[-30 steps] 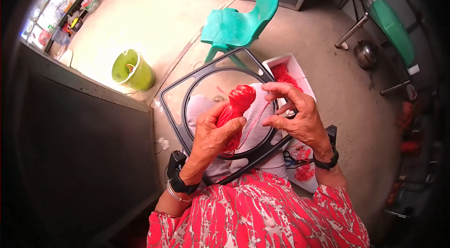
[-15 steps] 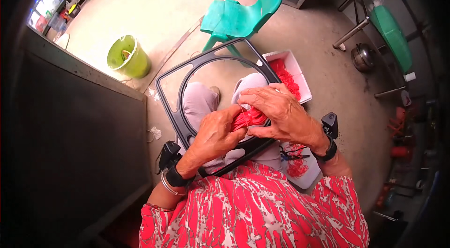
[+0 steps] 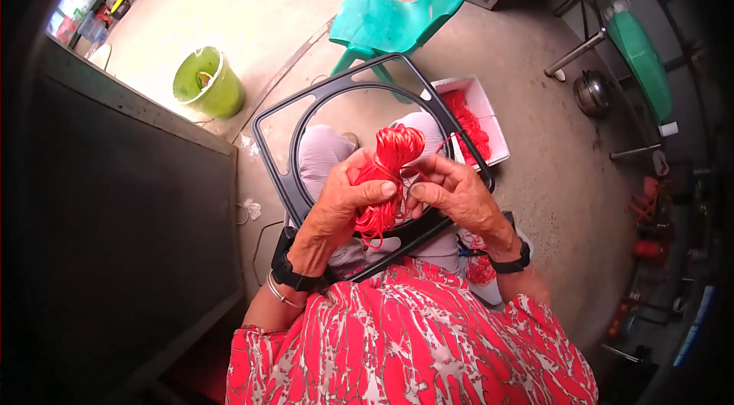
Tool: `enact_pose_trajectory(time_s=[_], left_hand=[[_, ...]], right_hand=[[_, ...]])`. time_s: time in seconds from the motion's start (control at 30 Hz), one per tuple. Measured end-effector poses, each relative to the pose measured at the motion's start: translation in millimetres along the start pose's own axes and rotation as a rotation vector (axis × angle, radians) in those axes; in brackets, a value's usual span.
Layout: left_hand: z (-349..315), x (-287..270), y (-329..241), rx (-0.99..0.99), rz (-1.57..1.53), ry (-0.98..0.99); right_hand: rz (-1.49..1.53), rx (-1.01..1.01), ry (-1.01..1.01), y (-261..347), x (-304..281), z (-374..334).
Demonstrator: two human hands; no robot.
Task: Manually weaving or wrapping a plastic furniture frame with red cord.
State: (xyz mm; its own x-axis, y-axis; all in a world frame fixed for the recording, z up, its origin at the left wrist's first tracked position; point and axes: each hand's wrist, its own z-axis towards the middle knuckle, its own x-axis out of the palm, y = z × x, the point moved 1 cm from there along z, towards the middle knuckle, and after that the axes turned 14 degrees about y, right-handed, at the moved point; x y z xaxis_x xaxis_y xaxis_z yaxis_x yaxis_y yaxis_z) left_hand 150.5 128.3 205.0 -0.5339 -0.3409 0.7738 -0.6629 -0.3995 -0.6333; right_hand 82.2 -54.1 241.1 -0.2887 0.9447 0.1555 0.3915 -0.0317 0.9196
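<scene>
A bundle of shiny red cord (image 3: 399, 146) stands nearly upright in front of me, its loops fanned out above and below a bound middle. My left hand (image 3: 336, 198) is wrapped around its left side, thumb across the front. At the bundle's right side, the closed fingers of my right hand (image 3: 461, 195) pinch a loose strand of the red cord. That strand runs from the bundle's middle past my fingers toward the white box. Under both hands, a black frame with a round opening (image 3: 437, 108) lies over my lap.
The white box (image 3: 498, 143) holds more red cord (image 3: 468, 126) on the floor at right. A tangle of red cord (image 3: 480, 269) lies beside my right forearm. Ahead stand a green plastic chair (image 3: 390, 22) and a green bucket (image 3: 226, 91). A dark panel (image 3: 138, 214) fills the left.
The bundle has turned from lying sideways between both hands to upright in my left hand. My right hand has come off its top and moved to its right side, pinching a strand.
</scene>
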Motion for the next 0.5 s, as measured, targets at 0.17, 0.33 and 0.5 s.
enact_pose_trajectory(time_s=[0.17,0.33,0.5], left_hand=[[0,-9,5,0.006,-0.066,-0.006],[-2,-9,8,-0.007,-0.209,0.031],[-6,0,12,-0.036,-0.390,0.105]], right_hand=[[-0.049,-0.070,-0.019,-19,1,-10],[0.045,-0.400,0.107,-19,7,-16],[0.055,-0.663,0.001,-14,8,-14]])
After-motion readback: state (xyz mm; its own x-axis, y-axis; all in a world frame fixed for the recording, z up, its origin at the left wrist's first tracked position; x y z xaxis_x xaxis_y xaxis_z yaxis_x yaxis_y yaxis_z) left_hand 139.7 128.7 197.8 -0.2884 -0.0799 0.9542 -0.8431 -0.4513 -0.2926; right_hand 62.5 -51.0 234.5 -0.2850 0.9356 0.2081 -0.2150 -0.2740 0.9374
